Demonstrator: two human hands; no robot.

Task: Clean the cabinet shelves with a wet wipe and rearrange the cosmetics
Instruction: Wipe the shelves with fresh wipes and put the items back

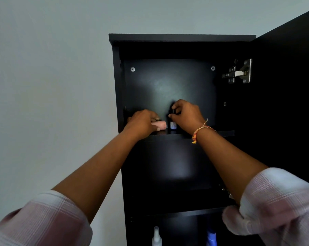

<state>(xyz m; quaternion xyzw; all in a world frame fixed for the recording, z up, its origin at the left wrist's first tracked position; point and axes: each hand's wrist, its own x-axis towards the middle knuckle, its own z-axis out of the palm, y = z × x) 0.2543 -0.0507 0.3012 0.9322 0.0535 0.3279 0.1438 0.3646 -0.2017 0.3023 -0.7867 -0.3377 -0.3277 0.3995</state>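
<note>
Against the pale matte wall stands a black cabinet (182,37) of smooth, faintly glossy board. On its top shelf (224,133) the left hand (143,121) curls its fingers round a pink container (160,125), rounded and lying on its side. It looks small and light, probably plastic and a little slick, so a grip round the body suits it best. Just beside it stands a small dark bottle (173,124) with a blue-and-white label. The right hand (187,114) pinches its top between thumb and fingers. If it is glass it could tip or chip, so I would steady it low on the body. A woven thread bracelet (201,130) circles that wrist. Further right, a metal hinge (238,71) carries the open door (283,86). Below stand a clear spray bottle (156,237) and a blue bottle (211,237).
</note>
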